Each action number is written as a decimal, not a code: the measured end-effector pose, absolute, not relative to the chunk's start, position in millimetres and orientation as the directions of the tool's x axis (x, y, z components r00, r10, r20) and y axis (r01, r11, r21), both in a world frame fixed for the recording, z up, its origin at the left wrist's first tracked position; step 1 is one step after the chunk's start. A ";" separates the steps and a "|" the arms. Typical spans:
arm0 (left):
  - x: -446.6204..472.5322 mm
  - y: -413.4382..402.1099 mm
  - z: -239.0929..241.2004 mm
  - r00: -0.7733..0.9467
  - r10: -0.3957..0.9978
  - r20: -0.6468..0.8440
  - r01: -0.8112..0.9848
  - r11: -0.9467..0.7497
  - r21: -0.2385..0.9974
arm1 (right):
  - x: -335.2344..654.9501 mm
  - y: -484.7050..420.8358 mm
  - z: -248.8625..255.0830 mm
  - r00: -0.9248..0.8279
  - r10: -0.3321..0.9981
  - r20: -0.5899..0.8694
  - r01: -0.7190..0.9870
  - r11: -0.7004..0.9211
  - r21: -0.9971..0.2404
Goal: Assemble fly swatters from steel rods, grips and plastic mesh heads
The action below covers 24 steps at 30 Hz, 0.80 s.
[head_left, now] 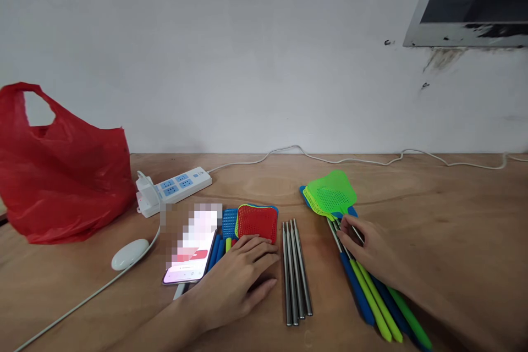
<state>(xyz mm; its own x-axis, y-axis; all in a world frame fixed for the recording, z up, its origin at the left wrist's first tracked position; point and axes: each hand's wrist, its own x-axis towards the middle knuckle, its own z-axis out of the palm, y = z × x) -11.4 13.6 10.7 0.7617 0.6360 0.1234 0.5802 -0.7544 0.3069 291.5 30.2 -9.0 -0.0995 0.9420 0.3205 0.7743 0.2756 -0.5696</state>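
My left hand (241, 272) lies with its fingers stretched out, the fingertips at the lower edge of a red mesh swatter head (258, 223). Beside that is a blue mesh head (230, 224), and blue and yellow-green handles (220, 250) show partly under the hand. On the right, a bundle of fly swatters (334, 195) has green, yellow-green and blue heads, metal shafts and long coloured handles (363, 297). My right hand (365, 242) closes thumb and forefinger on the shafts just below these heads; its other fingers are mostly hidden. Several metal tubes (295, 275) lie side by side between my hands.
A lit phone (192, 256) lies left of my left hand. Behind it are a white power strip (187, 190) with a charger plugged in and a white oval device (130, 254) by a cable. A red plastic bag (66, 176) stands far left. Another cable (342, 161) runs along the wall.
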 end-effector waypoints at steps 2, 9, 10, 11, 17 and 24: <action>-11.3 12.7 10.7 0.762 0.635 0.129 0.578 -0.756 0.308 | 289.6 28.9 -5.4 -0.116 0.943 0.313 0.692 0.303 -0.655; -11.1 11.7 10.3 0.736 0.638 0.225 0.573 -0.765 0.294 | 283.4 24.4 -2.0 -0.175 0.949 0.264 0.594 0.316 -0.740; -11.5 12.1 9.8 0.727 0.640 0.248 0.577 -0.766 0.285 | 282.7 23.9 -2.4 -0.184 0.947 0.263 0.592 0.321 -0.739; -11.9 12.7 9.2 0.713 0.645 0.273 0.585 -0.763 0.276 | 282.0 23.4 -2.8 -0.196 0.945 0.262 0.591 0.327 -0.738; -13.9 15.6 7.5 0.598 0.720 0.351 0.692 -0.686 0.227 | 281.1 21.7 -3.1 -0.225 0.933 0.281 0.607 0.360 -0.709; -13.5 15.1 6.2 0.599 0.732 0.323 0.722 -0.669 0.178 | 281.7 21.1 -3.4 -0.239 0.927 0.289 0.624 0.375 -0.686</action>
